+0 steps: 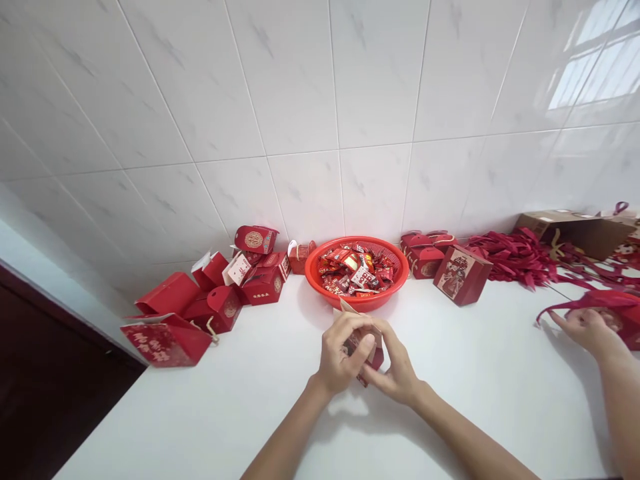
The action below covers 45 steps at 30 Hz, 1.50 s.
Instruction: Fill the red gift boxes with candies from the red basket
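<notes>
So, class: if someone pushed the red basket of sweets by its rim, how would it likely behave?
The red basket is probably light, thin perforated plastic, so it may flex. On the smooth white counter it would likely slide, not tip. The heaped wrapped sweets could shift.

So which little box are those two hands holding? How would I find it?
Find the round red basket of sweets against the tiled wall. Right in front of it, above the white counter, the left hand and right hand hold a small red box. It is the only box off the counter, mostly hidden by fingers.
</notes>
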{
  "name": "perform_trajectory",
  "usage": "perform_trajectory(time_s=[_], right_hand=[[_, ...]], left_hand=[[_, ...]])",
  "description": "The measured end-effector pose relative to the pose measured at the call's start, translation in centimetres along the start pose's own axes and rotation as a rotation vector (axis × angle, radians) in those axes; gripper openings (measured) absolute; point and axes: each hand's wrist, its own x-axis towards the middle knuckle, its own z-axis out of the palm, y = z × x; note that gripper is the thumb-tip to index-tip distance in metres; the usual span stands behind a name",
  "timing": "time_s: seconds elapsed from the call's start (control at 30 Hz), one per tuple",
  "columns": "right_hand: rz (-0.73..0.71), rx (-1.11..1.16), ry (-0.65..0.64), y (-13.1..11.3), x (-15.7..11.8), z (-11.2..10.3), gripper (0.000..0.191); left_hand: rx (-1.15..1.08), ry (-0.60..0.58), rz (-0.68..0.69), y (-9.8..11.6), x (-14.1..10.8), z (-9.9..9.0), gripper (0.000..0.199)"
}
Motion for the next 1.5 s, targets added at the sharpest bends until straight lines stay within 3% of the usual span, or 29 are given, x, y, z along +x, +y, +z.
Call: perform_trajectory(time_s=[0.07, 0.17, 0.27, 0.4, 0.73, 0.9, 1.2, 1.5], right_hand=[[0.067, -0.017, 0.048, 0.2, 0.0, 0.0, 0.04], [0.137, -0.042, 0.107, 0.7, -0.1, -0.1, 0.029], [0.16, -0.041, 0.153, 1.2, -0.1, -0.3, 0.035], [0.123, -0.035, 0.176, 1.6, 0.0, -0.4, 0.05], [-0.002, -0.18, 0.2, 1.9, 0.0, -0.6, 0.046], [-0.005, -0.184, 0.088, 1.5, 0.2, -0.8, 0.039], [0.06, -0.13, 0.084, 1.0, 0.4, -1.2, 0.028], [0.039, -0.084, 0.09, 1.2, 0.3, -1.3, 0.029]], left_hand=[[0.025, -0.019, 0.016, -0.3, 0.4, -0.5, 0.014], [0.125, 0.071, 0.041, -1.2, 1.1, -1.4, 0.013], [0.199, 0.139, 0.002, -2.5, 1.8, -2.2, 0.011], [0.145, 0.047, -0.095, -3.7, 2.1, -2.9, 0.01], [-0.066, 0.166, -0.328, -4.1, 1.2, -2.5, 0.008], [-0.093, 0.073, -0.335, -4.1, 1.1, -2.6, 0.016], [-0.181, -0.051, -0.476, -3.9, 0.9, -2.7, 0.029], [-0.225, -0.036, -0.558, -4.1, 0.8, -2.4, 0.034]])
